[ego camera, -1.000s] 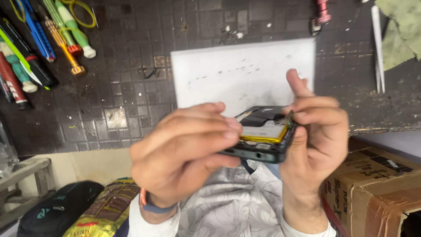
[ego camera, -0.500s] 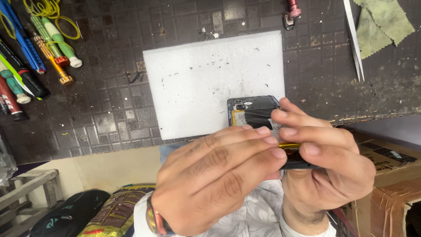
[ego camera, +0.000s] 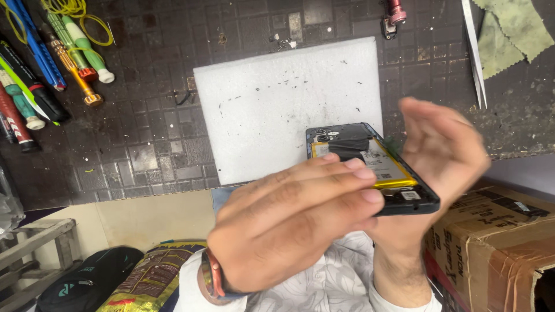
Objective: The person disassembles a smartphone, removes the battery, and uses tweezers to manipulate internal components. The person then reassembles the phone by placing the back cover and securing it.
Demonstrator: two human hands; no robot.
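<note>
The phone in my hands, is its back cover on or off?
Off. The phone shows its bare yellow battery and inner parts, held between both hands.

**Hands Covering the Opened Phone**

The left hand (ego camera: 289, 222) is hiding the near half of the opened phone (ego camera: 370, 164). The right hand (ego camera: 439, 153) is blurring at centre right, its grip unclear. The cardboard box (ego camera: 491, 242) and screwdrivers (ego camera: 40, 69) are running off the frame edges.
</note>
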